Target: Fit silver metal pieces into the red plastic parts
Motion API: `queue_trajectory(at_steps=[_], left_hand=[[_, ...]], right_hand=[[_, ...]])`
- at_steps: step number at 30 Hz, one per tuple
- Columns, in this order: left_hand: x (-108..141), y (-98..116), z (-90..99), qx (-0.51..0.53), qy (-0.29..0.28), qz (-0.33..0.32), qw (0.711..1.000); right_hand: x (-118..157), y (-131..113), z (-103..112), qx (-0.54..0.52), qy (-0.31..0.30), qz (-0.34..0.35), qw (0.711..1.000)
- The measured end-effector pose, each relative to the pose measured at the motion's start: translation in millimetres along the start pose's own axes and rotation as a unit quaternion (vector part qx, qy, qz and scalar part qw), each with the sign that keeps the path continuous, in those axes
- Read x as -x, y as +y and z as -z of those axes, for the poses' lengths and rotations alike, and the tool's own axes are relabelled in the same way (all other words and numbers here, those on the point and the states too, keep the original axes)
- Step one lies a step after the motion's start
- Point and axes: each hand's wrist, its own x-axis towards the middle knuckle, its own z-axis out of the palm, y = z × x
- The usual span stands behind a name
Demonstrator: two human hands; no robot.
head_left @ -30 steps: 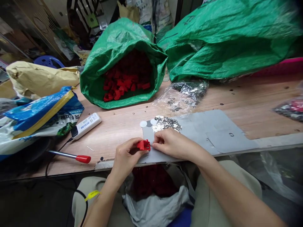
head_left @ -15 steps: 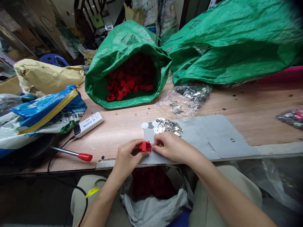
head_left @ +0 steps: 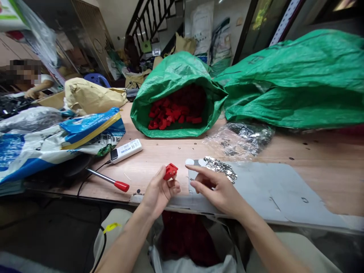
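Note:
In the head view, my left hand (head_left: pixel 160 189) holds a small red plastic part (head_left: pixel 170 171) between thumb and fingers, above the table's front edge. To its right is my right hand (head_left: pixel 213 185), index finger stretched out toward the red part. A thin metal piece (head_left: pixel 191 178) shows by the right thumb; whether other fingers grip it is hard to make out. Just behind the right hand lies a pile of small silvery metal pieces (head_left: pixel 220 167) on a grey mat (head_left: pixel 256 182). More red parts (head_left: pixel 167 113) lie inside an open green sack (head_left: pixel 176 68).
A white device (head_left: pixel 126 151) and a red-handled metal rod (head_left: pixel 121 185) are at the left. Clear plastic bags of metal pieces (head_left: pixel 241 138) lie behind the mat. A second green sack (head_left: pixel 295 79) is at the back right. Another person sits far left.
The view has tilted up and turned left. My hands have moved apart, the red part stays in my left hand, and my right index finger has stretched out.

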Motion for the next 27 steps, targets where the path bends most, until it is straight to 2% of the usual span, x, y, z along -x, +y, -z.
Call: queue_trajectory(at_steps=[4,11,14,16,18,21,23,24,25,27], left_hand=[[4.9,-7.0,-4.0,0.036,-0.010,0.063,0.997],[1.1,-11.7,-2.5,0.064,-0.065,0.091,0.992],[-3.3,-13.4,-0.2,0.060,-0.083,0.075,0.992],[-4.6,-13.5,-0.3,0.050,-0.095,0.037,0.994],[-2.4,-10.9,-2.0,0.028,-0.107,-0.003,0.994],[7.4,-3.5,-4.6,-0.068,-0.148,-0.044,0.986],[13.9,-3.1,-2.7,-0.207,-0.196,-0.057,0.957],[15.5,-6.5,-0.1,-0.295,-0.227,-0.062,0.926],[15.7,-13.0,3.5,-0.395,-0.261,-0.070,0.878],[12.2,-34.3,12.6,-0.573,-0.318,-0.121,0.746]], right_hand=[[1.6,4.4,-18.5,0.041,0.007,0.054,0.998],[0.7,1.8,-20.2,0.085,0.020,0.106,0.991],[0.2,-0.1,-25.9,0.100,0.052,0.128,0.985],[-1.8,2.2,-28.2,0.086,0.085,0.102,0.988],[-6.0,8.2,-24.4,0.054,0.140,0.024,0.988],[-14.6,18.9,-6.1,-0.018,0.232,-0.095,0.968],[-22.0,22.0,8.6,-0.047,0.252,-0.117,0.960],[-27.2,21.9,15.1,-0.044,0.250,-0.114,0.961],[-34.0,20.9,20.7,-0.024,0.244,-0.106,0.964],[-54.2,18.2,29.9,0.074,0.233,-0.082,0.966]])
